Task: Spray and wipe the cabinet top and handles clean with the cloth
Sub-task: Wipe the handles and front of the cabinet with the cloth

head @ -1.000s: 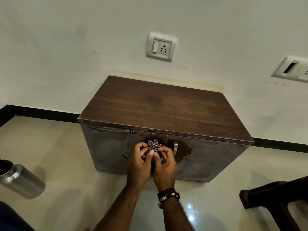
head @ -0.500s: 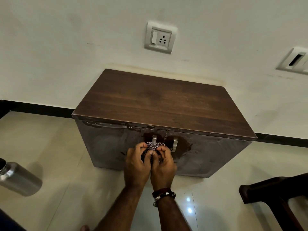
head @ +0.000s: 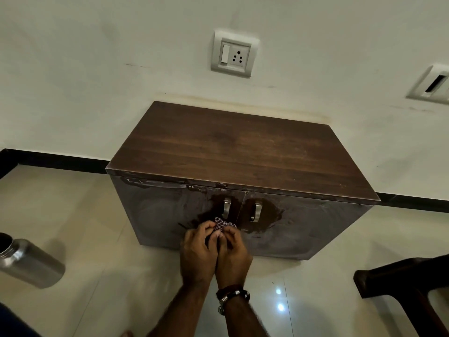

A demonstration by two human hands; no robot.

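The cloth (head: 224,224), bunched small, is pinched between both hands in front of the cabinet (head: 243,152) doors, just below the left handle (head: 226,209). The left hand (head: 197,254) and right hand (head: 233,256) press together, fingers curled around it. The right handle (head: 256,211) sits beside. A steel bottle (head: 29,262) stands far left on the floor (head: 97,276).

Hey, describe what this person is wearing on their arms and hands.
Both forearms are bare, with no sleeves in view. The right wrist carries stacked bracelets: a dark reddish band and a black one with silver beads, plus a metal piece below. The left hand and its wrist wear nothing.
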